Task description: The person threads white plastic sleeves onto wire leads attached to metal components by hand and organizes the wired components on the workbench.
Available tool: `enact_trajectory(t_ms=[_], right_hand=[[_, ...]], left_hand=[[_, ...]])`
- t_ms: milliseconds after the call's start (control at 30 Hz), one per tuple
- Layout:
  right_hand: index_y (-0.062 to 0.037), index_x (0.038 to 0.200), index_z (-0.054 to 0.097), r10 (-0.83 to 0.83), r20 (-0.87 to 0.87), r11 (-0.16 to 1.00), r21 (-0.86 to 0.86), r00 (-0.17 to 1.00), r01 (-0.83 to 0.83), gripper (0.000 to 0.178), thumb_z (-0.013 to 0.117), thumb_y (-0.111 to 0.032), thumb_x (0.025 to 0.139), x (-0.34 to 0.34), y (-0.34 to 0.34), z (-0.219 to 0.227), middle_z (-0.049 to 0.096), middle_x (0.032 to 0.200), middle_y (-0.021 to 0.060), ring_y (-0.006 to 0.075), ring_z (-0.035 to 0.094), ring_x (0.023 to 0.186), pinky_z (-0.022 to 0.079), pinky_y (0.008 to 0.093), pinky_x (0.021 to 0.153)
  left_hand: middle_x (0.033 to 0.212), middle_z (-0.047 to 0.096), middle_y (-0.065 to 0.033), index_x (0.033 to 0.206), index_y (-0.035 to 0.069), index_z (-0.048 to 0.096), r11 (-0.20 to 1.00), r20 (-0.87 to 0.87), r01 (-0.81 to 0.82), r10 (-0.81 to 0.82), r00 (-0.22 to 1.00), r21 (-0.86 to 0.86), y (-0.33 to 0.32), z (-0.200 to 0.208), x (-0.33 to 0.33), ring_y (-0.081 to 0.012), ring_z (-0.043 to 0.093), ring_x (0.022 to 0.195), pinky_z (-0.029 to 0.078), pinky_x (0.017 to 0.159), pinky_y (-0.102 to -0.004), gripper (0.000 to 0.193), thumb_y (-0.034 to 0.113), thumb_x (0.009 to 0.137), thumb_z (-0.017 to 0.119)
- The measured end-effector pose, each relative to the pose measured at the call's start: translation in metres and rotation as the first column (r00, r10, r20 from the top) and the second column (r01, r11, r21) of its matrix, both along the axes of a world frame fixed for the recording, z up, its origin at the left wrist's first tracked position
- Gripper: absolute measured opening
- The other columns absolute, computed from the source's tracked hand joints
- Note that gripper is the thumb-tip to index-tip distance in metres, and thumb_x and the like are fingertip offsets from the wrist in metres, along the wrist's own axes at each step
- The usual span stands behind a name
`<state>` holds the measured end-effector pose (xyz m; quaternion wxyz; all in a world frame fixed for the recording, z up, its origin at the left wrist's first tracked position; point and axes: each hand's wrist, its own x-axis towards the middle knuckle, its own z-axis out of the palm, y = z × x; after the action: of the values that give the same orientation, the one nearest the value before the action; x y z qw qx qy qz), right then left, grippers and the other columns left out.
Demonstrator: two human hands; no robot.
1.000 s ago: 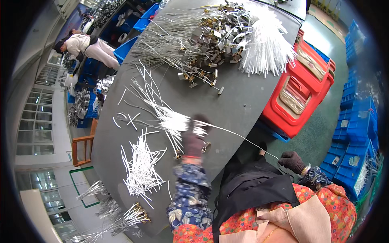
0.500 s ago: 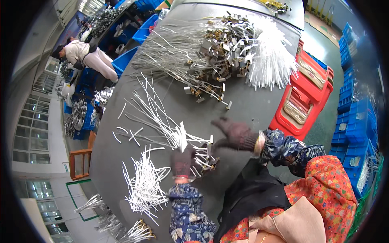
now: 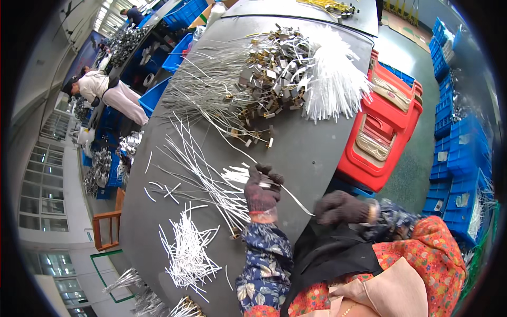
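Observation:
My left hand (image 3: 262,191), in a dark knitted glove, is closed round a bundle of short white sleeves (image 3: 236,175) over the table. A long thin wire (image 3: 232,143) runs from the big pile to this hand and comes out on its right as a white length. Its end meets the curled fingertips of my gloved right hand (image 3: 343,207), slightly blurred at the table's near edge. Left of my left hand lies a loose bunch of white-sleeved wires (image 3: 211,185). Nearer me sits a heap of short white sleeves (image 3: 191,253).
At the far side is a large pile of grey wires with small metal-ended parts (image 3: 274,74), beside a fan of white tubes (image 3: 335,74). A red plastic stool (image 3: 377,137) stands right of the dark table (image 3: 296,142). Blue crates (image 3: 459,153) are stacked beyond; another person (image 3: 113,87) stands far left.
My left hand has shifted right and up with the sleeves. My right hand has drawn back toward me. A wire now stretches between the far pile and my hands; the sleeved wires lie on the table.

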<state>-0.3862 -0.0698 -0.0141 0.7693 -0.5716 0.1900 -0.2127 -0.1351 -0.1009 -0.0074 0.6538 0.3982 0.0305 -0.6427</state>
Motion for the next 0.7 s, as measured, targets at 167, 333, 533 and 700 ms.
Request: enact_trajectory(t_ms=[167, 333, 533, 700], right_hand=[[-0.0034, 0.098, 0.059, -0.041, -0.701, 0.770, 0.432, 0.712, 0.470, 0.020, 0.064, -0.016, 0.083, -0.127, 0.061, -0.032, 0.058, 0.072, 0.0029, 0.0117, 0.052, 0.053, 0.041, 0.0269, 0.045], [-0.0015, 0.093, 0.063, -0.062, -0.888, 0.811, 0.221, 0.456, 0.541, 0.023, 0.064, -0.020, 0.080, -0.187, 0.111, -0.052, 0.059, 0.067, 0.0060, 0.0139, 0.053, 0.051, 0.040, 0.0280, 0.044], [-0.0014, 0.084, 0.064, -0.094, -0.883, 0.794, 0.212, 0.459, 0.569, 0.020, 0.065, -0.021, 0.078, -0.188, 0.109, -0.058, 0.056, 0.059, 0.0069, 0.0146, 0.052, 0.049, 0.040, 0.0285, 0.043], [-0.0015, 0.081, 0.064, -0.134, -0.851, 0.822, 0.191, 0.508, 0.537, 0.020, 0.065, -0.021, 0.078, -0.184, 0.104, -0.056, 0.057, 0.059, 0.0063, 0.0140, 0.052, 0.049, 0.040, 0.0282, 0.043]], left_hand=[[0.088, 0.063, -0.0097, 0.094, 0.008, 0.058, 0.992, 0.147, -0.116, 0.109, 0.983, 0.039, -0.013, -0.013, 0.018, -0.0229, 0.060, 0.072, 0.053, 0.068, -0.0383, 0.023, 0.030, 0.092, 0.060], [0.091, 0.063, -0.0132, 0.096, 0.001, 0.058, 0.966, 0.256, -0.221, 0.250, 0.934, -0.137, -0.031, 0.025, 0.058, -0.0256, 0.063, 0.080, 0.056, 0.075, -0.0435, 0.022, 0.023, 0.095, 0.054], [0.090, 0.066, -0.0110, 0.100, 0.004, 0.061, 0.951, 0.483, -0.123, 0.252, 0.838, -0.284, -0.030, 0.047, 0.088, -0.0262, 0.065, 0.080, 0.055, 0.077, -0.0466, 0.023, 0.025, 0.091, 0.060], [0.082, 0.063, -0.0104, 0.094, 0.000, 0.060, 0.956, 0.516, -0.181, 0.278, 0.810, -0.232, -0.025, 0.056, 0.081, -0.0226, 0.064, 0.071, 0.057, 0.068, -0.0370, 0.025, 0.024, 0.095, 0.054]])
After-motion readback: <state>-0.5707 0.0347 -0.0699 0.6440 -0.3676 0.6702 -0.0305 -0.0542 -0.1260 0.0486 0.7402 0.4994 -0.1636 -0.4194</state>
